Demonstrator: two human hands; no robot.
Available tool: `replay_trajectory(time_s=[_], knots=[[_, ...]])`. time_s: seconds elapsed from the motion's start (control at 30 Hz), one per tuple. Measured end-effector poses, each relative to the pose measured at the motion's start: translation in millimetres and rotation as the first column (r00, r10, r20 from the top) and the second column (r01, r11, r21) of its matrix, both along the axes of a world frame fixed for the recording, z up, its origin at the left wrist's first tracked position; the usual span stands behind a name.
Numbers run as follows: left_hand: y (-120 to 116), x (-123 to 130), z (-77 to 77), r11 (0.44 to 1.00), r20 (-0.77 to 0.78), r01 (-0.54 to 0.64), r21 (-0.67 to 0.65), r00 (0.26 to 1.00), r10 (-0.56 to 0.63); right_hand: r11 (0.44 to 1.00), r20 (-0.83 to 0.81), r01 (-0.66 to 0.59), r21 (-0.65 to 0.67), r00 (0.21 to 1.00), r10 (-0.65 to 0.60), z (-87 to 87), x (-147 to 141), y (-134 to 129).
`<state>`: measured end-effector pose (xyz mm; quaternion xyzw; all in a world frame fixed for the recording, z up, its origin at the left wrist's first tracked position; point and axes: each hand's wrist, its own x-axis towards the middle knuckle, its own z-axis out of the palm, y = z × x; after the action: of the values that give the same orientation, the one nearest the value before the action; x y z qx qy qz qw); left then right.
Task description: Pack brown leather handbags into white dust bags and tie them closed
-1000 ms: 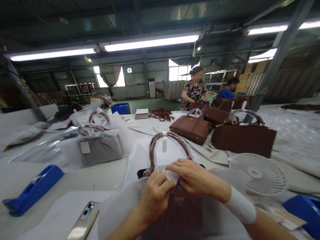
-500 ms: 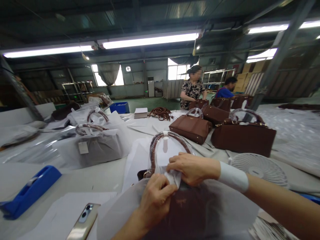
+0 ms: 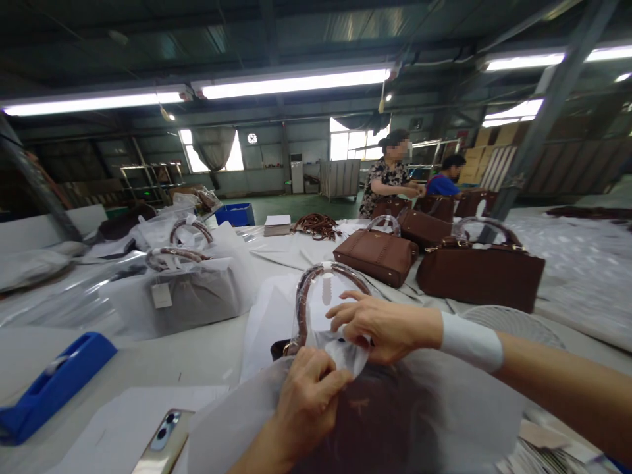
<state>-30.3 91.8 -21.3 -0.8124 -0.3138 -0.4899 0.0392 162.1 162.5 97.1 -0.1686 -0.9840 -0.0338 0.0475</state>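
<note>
Over the bag (image 3: 368, 421), left hand (image 3: 307, 392) pinches wrap (image 3: 353, 359) (whitish); right hand (image 3: 382, 327) touches it.

1 bag (image 3: 363, 424) under the fingers (image 3: 346, 317). Left of them: 2+ wrapped bags (image 3: 195, 299), 1 phone (image 3: 162, 447), 1 tape dispenser (image 3: 74, 378). Right: 1 fan (image 3: 518, 322). Beyond, rightward: 3 brown bags (image 3: 481, 280) clear, more overlapping, no firm count; 2 co-workers (image 3: 386, 176). Beyond, leftward: 1 blue bin (image 3: 234, 214).
</note>
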Motion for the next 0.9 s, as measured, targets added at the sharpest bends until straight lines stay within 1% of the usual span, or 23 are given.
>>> replay_trajectory(time_s=[0.1,0.17,0.23,0.33,0.4,0.47,0.53,0.63,0.7,0.77,0.83,0.9], knots=[[0.1,0.0,0.4,1.0,-0.003,0.007,0.024,1.0,-0.007,0.986,-0.033,-0.088,-0.144,0.996,0.084,0.6,6.3,-7.6],[0.3,0.1,0.8,0.998,-0.008,0.0,0.059,1.0,0.0,0.984,-0.059,-0.068,-0.165,0.997,0.059,-2.6,12.1,-14.4],[0.2,0.3,0.8,0.996,-0.017,-0.011,0.089,1.0,0.013,0.991,-0.086,-0.023,-0.129,0.996,0.012,-9.6,19.3,-21.3],[-0.5,0.9,-0.7,0.994,-0.014,-0.014,0.109,1.0,0.016,0.999,-0.18,0.048,0.021,0.983,-0.043,-25.1,30.3,-32.6],[-1.1,1.4,-2.3,0.995,-0.007,-0.013,0.101,1.0,0.013,0.987,-0.228,0.097,0.125,0.971,-0.066,-36.7,35.6,-42.4],[-1.4,1.8,-3.9,0.996,-0.009,-0.006,0.085,1.0,0.006,0.97,-0.279,0.152,0.188,0.956,-0.096,-48.7,38.2,-53.8],[-1.5,1.9,-4.9,0.997,-0.019,-0.001,0.083,1.0,0.002,0.957,-0.357,0.213,0.198,0.925,-0.132,-61.6,38.4,-65.0],[-2.2,1.3,-4.4,0.991,-0.037,0.003,0.13,0.999,0.002,0.94,-0.485,0.291,0.178,0.857,-0.174,-83.3,36.7,-76.6],[-3.8,0.7,-2.6,0.986,-0.061,0.026,0.168,0.998,-0.016,0.926,-0.576,0.328,0.186,0.8,-0.168,-97.5,36.1,-80.1],[-6.0,0.4,-0.9,0.983,-0.101,0.059,0.176,0.994,-0.042,0.911,-0.646,0.355,0.207,0.749,-0.145,-108.7,36.8,-81.9],[-8.2,0.5,-0.9,0.981,-0.153,0.072,0.18,0.987,-0.044,0.904,-0.661,0.361,0.229,0.739,-0.128,-113.6,38.4,-83.8],[-10.0,1.1,-3.0,0.976,-0.184,0.066,0.209,0.983,-0.027,0.918,-0.649,0.338,0.209,0.75,-0.128,-110.1,39.1,-85.6]])
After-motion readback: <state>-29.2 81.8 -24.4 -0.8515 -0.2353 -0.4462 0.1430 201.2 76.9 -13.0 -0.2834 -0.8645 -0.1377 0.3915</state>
